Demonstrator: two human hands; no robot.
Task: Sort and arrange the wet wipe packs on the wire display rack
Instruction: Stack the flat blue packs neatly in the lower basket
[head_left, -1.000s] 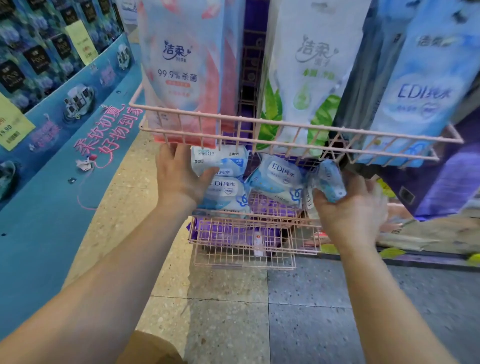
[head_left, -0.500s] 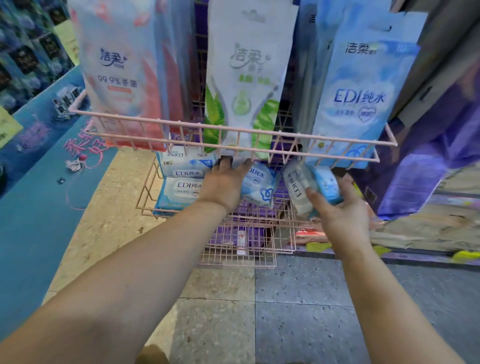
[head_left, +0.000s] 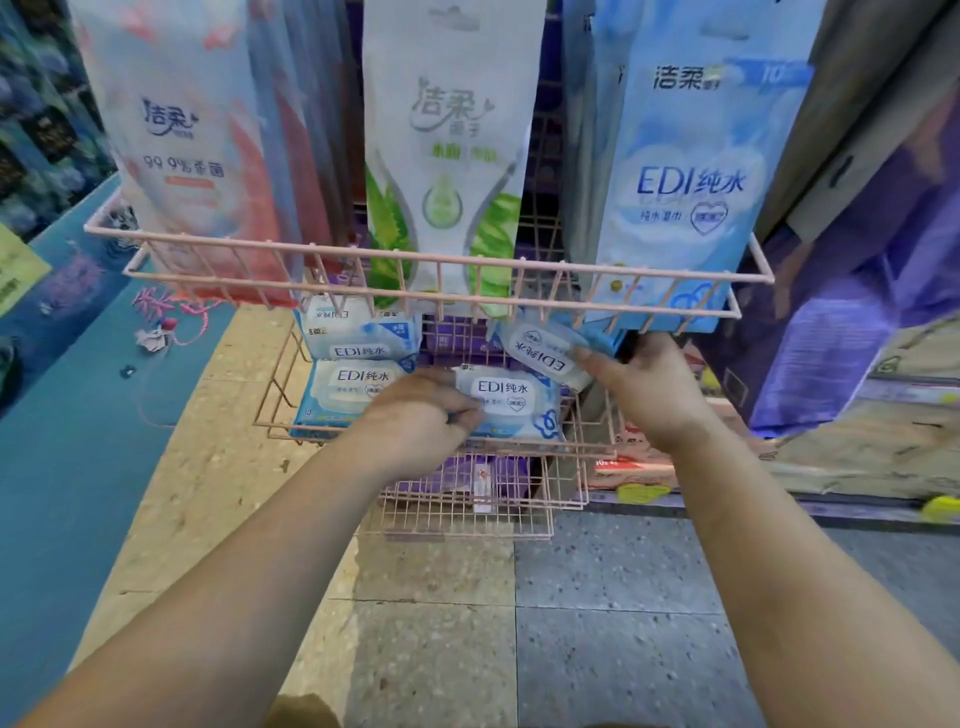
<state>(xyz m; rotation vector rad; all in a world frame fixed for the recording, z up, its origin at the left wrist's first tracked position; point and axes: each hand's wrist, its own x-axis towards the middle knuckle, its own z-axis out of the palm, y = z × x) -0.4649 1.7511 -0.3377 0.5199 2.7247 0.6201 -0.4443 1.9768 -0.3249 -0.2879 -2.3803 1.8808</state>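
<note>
We reach both bare arms into the middle shelf of a pink wire display rack (head_left: 519, 446). Our left hand (head_left: 415, 421) curls its fingers round the left edge of a small blue-and-white wet wipe pack (head_left: 514, 402) lying flat at the shelf's front, label up. Our right hand (head_left: 649, 387) grips a second small blue-and-white pack (head_left: 545, 351), tilted, with its label turned nearly upside down; the fingers behind it are hidden, only the thumb shows on top. Two more small blue-and-white packs (head_left: 358, 364) sit stacked at the shelf's left end, the upper one's top cut off by the pink wire top basket (head_left: 426, 260). That basket holds tall hanging bags: a pink-and-white one (head_left: 192, 150), a green-leaf one (head_left: 447, 156) and a blue one (head_left: 691, 187), all cropped at the upper edge. Below, purple packs (head_left: 467, 480) show dimly through the lowest wire shelf; their print is too blurred to read.
</note>
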